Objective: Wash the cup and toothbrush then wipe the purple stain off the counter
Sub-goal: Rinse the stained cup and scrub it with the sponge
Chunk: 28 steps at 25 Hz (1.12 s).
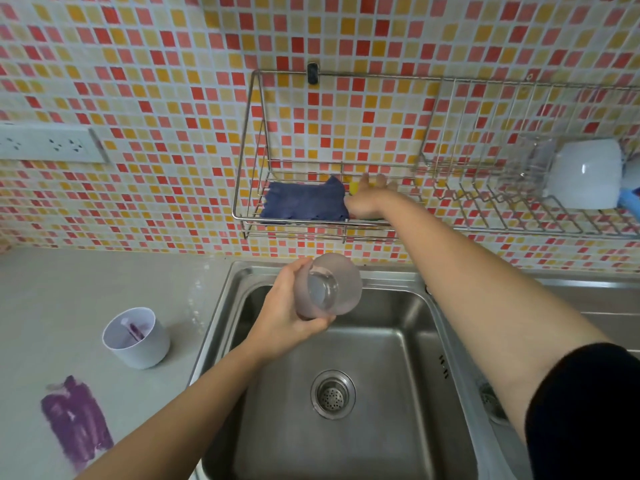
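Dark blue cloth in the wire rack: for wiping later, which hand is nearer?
Right. The right hand sits beside the dark blue cloth; the left hand, below it, grips a frosted plastic cup.

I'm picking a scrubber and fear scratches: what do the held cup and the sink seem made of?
The cup looks like frosted plastic, possibly glass: translucent, matte wall. The sink looks like brushed stainless steel: grey sheen, soft reflections.

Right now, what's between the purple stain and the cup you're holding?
The white cup with a toothbrush, then the sink rim; head view shows it.
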### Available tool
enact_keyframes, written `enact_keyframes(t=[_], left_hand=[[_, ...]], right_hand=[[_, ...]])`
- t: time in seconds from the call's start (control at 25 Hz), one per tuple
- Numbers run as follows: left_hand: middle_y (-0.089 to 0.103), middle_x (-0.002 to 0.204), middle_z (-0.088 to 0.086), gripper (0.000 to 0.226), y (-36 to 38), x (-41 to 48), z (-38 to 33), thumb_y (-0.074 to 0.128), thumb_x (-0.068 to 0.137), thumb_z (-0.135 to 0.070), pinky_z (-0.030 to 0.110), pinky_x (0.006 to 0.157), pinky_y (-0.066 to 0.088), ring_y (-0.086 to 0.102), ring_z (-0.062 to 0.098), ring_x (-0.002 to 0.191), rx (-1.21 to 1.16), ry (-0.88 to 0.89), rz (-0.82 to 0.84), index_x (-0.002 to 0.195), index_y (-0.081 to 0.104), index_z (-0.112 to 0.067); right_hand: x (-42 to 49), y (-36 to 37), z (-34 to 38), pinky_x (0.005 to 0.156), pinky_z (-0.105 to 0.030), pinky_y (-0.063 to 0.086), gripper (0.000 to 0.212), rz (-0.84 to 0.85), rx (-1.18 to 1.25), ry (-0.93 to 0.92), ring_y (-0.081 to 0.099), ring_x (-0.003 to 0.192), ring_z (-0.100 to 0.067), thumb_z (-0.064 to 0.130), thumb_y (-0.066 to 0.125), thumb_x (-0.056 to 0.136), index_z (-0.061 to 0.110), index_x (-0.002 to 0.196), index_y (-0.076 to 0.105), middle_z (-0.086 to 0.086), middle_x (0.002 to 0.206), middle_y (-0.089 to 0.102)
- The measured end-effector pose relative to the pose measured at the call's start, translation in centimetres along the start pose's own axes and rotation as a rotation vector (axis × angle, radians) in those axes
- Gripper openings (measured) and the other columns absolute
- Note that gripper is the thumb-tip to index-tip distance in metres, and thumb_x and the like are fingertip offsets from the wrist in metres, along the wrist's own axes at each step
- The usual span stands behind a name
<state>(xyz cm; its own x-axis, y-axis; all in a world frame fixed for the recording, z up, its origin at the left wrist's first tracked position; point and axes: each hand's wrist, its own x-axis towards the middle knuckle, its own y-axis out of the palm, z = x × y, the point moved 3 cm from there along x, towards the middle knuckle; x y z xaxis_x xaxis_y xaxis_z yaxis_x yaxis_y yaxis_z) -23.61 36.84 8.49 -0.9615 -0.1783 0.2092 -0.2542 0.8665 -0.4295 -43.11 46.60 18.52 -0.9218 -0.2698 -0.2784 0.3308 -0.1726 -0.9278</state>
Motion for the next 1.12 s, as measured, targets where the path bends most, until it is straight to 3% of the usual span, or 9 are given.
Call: enact_keyframes(t=[0.16,0.28,0.4,0.48,0.56,0.68,0.8,0.96,1.12], left_hand=[[0.051,0.124,-0.01,0.086,2.0,0.5,-0.4,0.083,0.057,-0.026,0.021,0.097,0.042,0.05,0.001,0.116,-0.087,-0.024,0.005,0.129,0.036,-0.025],[0.053,0.124,-0.01,0.085,5.2,0.0,0.3,0.085,0.061,-0.018,0.011,0.091,0.043,0.051,-0.003,0.114,-0.195,-0.077,0.085,0.13,0.037,-0.024],[0.052,0.129,-0.002,0.09,8.7,-0.7,2.2,0.085,0.06,-0.017,0.028,0.096,0.048,0.05,0.01,0.123,-0.304,-0.153,0.161,0.134,0.034,-0.031],[0.052,0.13,0.006,0.093,10.5,-0.9,3.0,0.086,0.057,-0.02,0.042,0.098,0.049,0.048,0.017,0.126,-0.345,-0.189,0.19,0.133,0.034,-0.035],[0.052,0.129,0.009,0.094,12.1,-0.6,3.1,0.086,0.056,-0.02,0.045,0.098,0.049,0.05,0.015,0.123,-0.369,-0.223,0.2,0.133,0.035,-0.033],[0.053,0.126,0.011,0.092,13.8,0.4,3.1,0.086,0.056,-0.021,0.044,0.099,0.049,0.055,0.011,0.117,-0.419,-0.272,0.159,0.132,0.035,-0.029],[0.053,0.128,0.008,0.085,14.2,1.0,3.4,0.085,0.056,-0.032,0.051,0.096,0.049,0.053,0.018,0.12,-0.441,-0.286,0.132,0.128,0.04,-0.035],[0.053,0.128,0.006,0.079,14.3,0.8,4.5,0.085,0.056,-0.034,0.055,0.096,0.048,0.053,0.023,0.121,-0.432,-0.312,0.104,0.123,0.043,-0.04],[0.054,0.126,0.0,0.077,14.7,0.7,5.1,0.086,0.055,-0.038,0.04,0.099,0.049,0.053,0.017,0.12,-0.39,-0.328,0.091,0.12,0.044,-0.04]], right_hand=[[-4.0,-3.4,-2.5,0.112,-0.042,0.019,0.056,-0.456,0.255,-0.156,0.022,0.139,-0.032,0.041,0.027,0.098,0.016,0.147,0.02,-0.014,0.151,0.028],[-9.6,-3.5,-7.9,0.081,-0.02,0.038,0.032,-0.863,0.569,-0.214,0.054,0.1,-0.012,0.025,0.039,0.095,0.015,0.123,0.054,-0.001,0.112,0.061],[-13.6,-0.2,-14.6,0.061,-0.005,0.035,0.018,-1.085,0.84,-0.076,0.051,0.067,0.006,0.015,0.043,0.095,0.011,0.102,0.059,0.01,0.081,0.057],[-13.6,3.2,-18.4,0.057,-0.006,0.033,0.014,-1.145,0.896,0.09,0.049,0.065,-0.004,0.01,0.044,0.093,0.007,0.098,0.057,0.004,0.078,0.056],[-11.3,6.9,-21.4,0.062,-0.012,0.03,0.014,-1.06,0.831,0.225,0.052,0.078,-0.018,0.007,0.046,0.091,0.003,0.101,0.056,-0.009,0.09,0.061],[-5.3,12.2,-24.2,0.087,-0.022,0.034,0.033,-0.693,0.672,0.266,0.051,0.108,-0.029,0.014,0.048,0.091,-0.003,0.12,0.048,-0.02,0.119,0.054],[-1.1,15.4,-24.6,0.106,-0.038,0.033,0.055,-0.354,0.555,0.159,0.038,0.129,-0.037,0.026,0.044,0.095,-0.002,0.14,0.028,-0.024,0.141,0.038],[0.5,18.2,-23.5,0.118,-0.042,0.014,0.067,-0.201,0.158,-0.166,0.009,0.144,-0.032,0.028,0.04,0.096,0.002,0.148,0.005,-0.016,0.157,0.004],[1.4,21.1,-23.6,0.117,-0.036,-0.004,0.065,-0.01,-0.167,-0.255,-0.009,0.145,-0.02,0.034,0.027,0.099,0.006,0.147,-0.008,-0.009,0.157,-0.011]])
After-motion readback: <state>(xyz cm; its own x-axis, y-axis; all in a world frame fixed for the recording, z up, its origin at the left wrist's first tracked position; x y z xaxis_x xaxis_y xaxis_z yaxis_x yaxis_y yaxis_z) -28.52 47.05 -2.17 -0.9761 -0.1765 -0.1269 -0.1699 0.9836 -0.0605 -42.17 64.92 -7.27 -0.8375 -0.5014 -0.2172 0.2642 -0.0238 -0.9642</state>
